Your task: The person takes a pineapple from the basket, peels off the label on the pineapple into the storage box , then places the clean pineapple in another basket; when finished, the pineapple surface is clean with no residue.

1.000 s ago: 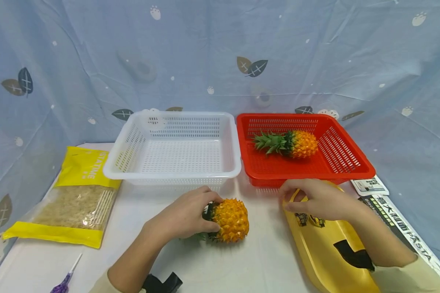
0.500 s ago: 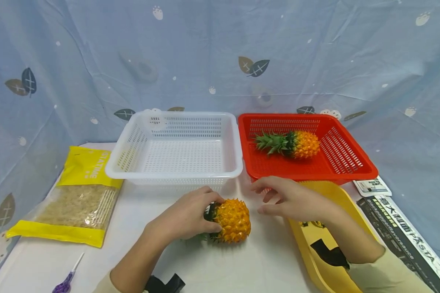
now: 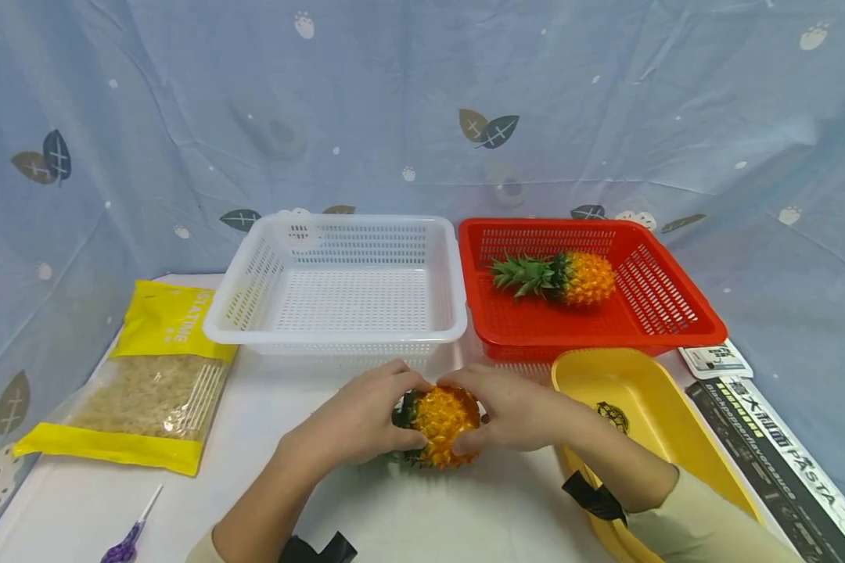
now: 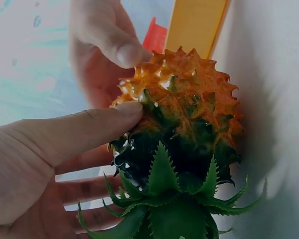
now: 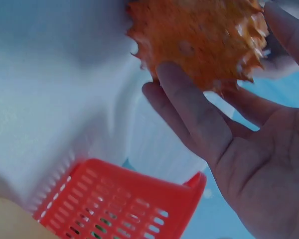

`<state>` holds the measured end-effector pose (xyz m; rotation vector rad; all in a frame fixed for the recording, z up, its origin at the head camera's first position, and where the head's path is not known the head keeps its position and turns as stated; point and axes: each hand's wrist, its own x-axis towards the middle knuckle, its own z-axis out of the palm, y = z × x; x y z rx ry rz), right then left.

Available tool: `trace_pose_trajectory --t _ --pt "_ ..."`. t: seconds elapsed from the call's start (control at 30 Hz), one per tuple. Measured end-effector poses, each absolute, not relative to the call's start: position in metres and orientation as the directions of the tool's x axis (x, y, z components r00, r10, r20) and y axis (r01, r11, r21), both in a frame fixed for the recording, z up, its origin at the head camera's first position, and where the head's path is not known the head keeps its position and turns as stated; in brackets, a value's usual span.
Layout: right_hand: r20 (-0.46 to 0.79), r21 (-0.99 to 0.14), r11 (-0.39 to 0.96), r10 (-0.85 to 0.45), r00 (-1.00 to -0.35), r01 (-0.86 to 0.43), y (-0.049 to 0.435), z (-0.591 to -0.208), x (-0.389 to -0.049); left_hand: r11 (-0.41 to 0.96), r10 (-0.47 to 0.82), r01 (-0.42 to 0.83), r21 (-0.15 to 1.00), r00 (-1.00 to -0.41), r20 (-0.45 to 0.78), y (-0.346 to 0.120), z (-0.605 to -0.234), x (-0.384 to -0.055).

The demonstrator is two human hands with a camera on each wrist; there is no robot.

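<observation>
A small orange pineapple (image 3: 440, 422) with a dark green crown end lies on its side on the white table, leaves toward the left. My left hand (image 3: 359, 418) grips it near the crown; in the left wrist view the thumb presses the spiky skin above the green leaves (image 4: 177, 219). My right hand (image 3: 521, 410) holds the rounded orange end, fingers on the far side and thumb on the near side. In the right wrist view, its fingertips meet the base of the pineapple (image 5: 199, 40). Part of the crown is hidden beneath my left hand.
Behind stand a white basket (image 3: 334, 338) and a red basket (image 3: 605, 342) with another pineapple (image 3: 587, 277) inside. A yellow basin (image 3: 665, 399) sits under my right forearm, beside pasta boxes (image 3: 774, 461). On the left lie a yellow pasta bag (image 3: 158, 383) and a purple-handled stick (image 3: 123, 547).
My right hand has moved left from over the yellow basin to the pineapple and taken hold of its orange end. The left hand has stayed on the crown end.
</observation>
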<state>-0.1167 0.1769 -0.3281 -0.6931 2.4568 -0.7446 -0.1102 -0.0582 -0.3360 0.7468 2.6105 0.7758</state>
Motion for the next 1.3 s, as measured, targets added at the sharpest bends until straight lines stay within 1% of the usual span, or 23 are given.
trace_pose_trajectory --t 0.1,0.4,0.63,0.8,0.93,1.07,1.17,1.3 --pt "-0.299 -0.577 0.745 -0.573 -0.763 -0.334 0.172 -0.331 -0.115 0.713 0.560 0.390 0.583 -0.817 -0.139 -0.059 -0.337 -0.109" --pt "-0.243 -0.594 0.735 -0.552 -0.797 -0.328 0.167 -0.338 -0.114 0.705 0.558 0.393 0.590 -0.822 -0.119 -0.060 -0.339 -0.109" --pt "-0.199 -0.597 0.727 -0.543 -0.816 -0.338 0.166 -0.342 -0.111 0.720 0.553 0.404 0.564 -0.825 -0.114 -0.059 -0.338 -0.107" --pt "-0.202 -0.587 0.742 -0.521 -0.829 -0.323 0.164 -0.341 -0.108 0.726 0.555 0.429 0.538 -0.827 -0.088 -0.059 -0.339 -0.103" --pt "-0.214 -0.584 0.752 -0.505 -0.836 -0.305 0.164 -0.339 -0.107 0.723 0.553 0.463 0.512 -0.833 -0.029 -0.060 -0.338 -0.098" --pt "-0.218 -0.589 0.758 -0.484 -0.848 -0.281 0.166 -0.335 -0.107 0.708 0.546 0.501 0.498 -0.835 0.064 -0.064 -0.332 -0.094" --pt "-0.211 -0.596 0.755 -0.475 -0.854 -0.273 0.170 -0.331 -0.107 0.669 0.546 0.536 0.516 -0.824 0.148 -0.069 -0.328 -0.092" --pt "-0.194 -0.603 0.746 -0.482 -0.854 -0.284 0.174 -0.324 -0.108 0.593 0.536 0.571 0.568 -0.806 0.251 -0.081 -0.324 -0.091"
